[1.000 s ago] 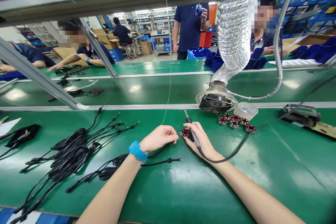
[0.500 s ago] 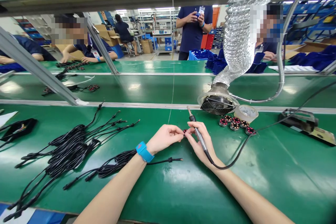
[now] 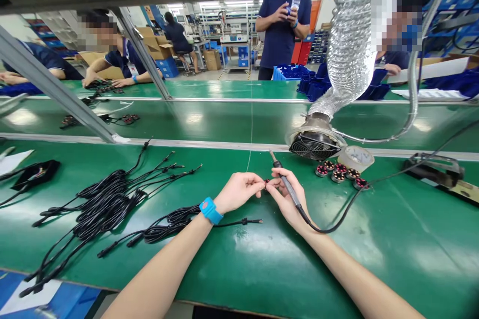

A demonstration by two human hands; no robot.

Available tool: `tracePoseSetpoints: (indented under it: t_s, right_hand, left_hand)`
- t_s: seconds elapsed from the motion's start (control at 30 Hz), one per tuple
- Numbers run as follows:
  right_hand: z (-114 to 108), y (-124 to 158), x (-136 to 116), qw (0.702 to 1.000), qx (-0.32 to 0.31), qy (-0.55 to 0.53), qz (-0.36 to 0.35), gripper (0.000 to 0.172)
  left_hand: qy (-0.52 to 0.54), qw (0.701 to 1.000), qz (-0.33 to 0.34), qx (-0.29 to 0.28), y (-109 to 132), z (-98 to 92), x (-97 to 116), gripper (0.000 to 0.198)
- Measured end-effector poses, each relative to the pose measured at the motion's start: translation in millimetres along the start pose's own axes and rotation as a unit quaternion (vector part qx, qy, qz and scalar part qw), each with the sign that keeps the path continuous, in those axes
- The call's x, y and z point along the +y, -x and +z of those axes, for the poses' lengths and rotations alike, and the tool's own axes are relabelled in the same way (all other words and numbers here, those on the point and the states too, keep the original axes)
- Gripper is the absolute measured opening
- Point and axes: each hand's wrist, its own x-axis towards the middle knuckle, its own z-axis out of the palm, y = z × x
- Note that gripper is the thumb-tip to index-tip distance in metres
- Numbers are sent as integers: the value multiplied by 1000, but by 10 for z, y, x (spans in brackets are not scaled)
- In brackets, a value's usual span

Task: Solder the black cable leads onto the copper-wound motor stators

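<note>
My left hand [image 3: 239, 190], with a blue wristband, pinches a small round red-and-black part [image 3: 267, 181] just above the green bench. My right hand [image 3: 286, 197] meets it from the right: its fingertips touch the same part while a soldering iron [image 3: 286, 183] lies across the fingers, tip pointing up and away. The iron's black cord [image 3: 352, 204] runs off to the right. A thin solder wire [image 3: 251, 124] hangs down from above to just over my left hand. A coiled black cable [image 3: 175, 224] lies under my left wrist.
Several red-and-black round parts [image 3: 339, 172] and a tape roll [image 3: 355, 158] sit under a fume duct fan [image 3: 313, 142]. A pile of black cables [image 3: 105, 204] lies left. An iron stand [image 3: 436, 169] is at right. Other people work across the belt.
Both hands lifted the small part off the bench and came closer together; the iron now tilts more upright. The view has shifted slightly.
</note>
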Motion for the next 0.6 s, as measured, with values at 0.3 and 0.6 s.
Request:
tracePoseSetpoints:
  t_s: [0.3,0.6]
  right_hand:
    - [10,0,29,999,19,-19,24,39]
    - [48,4,25,995,47,-66,61,45]
  left_hand:
    - [13,1000,3,24,0,19,-28,22]
    - [93,995,-25,22,-48,23,-39,24]
